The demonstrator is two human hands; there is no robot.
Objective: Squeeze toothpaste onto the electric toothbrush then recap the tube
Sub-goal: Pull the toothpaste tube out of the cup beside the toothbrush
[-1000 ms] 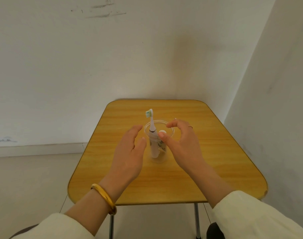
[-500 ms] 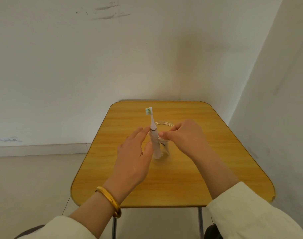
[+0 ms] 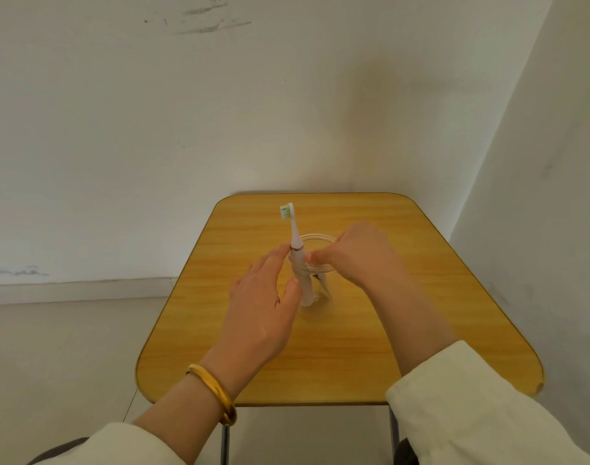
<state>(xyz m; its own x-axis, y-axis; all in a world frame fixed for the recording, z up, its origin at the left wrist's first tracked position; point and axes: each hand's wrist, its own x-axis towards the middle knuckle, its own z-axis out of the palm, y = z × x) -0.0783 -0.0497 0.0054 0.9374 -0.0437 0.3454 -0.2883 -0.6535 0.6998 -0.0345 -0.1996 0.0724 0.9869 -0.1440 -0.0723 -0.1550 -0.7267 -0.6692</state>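
Observation:
A pale pink electric toothbrush (image 3: 295, 233) with a white and green head stands upright in a clear glass cup (image 3: 316, 236) on the middle of the yellow table (image 3: 427, 297). My left hand (image 3: 260, 303) holds the toothbrush handle, thumb and forefinger touching it from the left. My right hand (image 3: 360, 253) reaches over the cup's rim with fingertips pinched on the top of the toothpaste tube (image 3: 322, 286). The tube's lower part shows dimly through the glass. Its cap is hidden by my fingers.
The table stands in a corner, with white walls behind it and close on the right. Its metal legs (image 3: 225, 444) show below the front edge. A gold bangle (image 3: 216, 391) is on my left wrist. A pale tiled floor lies to the left.
My left hand has moved in from beside the cup and closed on the toothbrush handle. My right hand has dropped over the cup and pinched onto the tube's top, covering the white cap.

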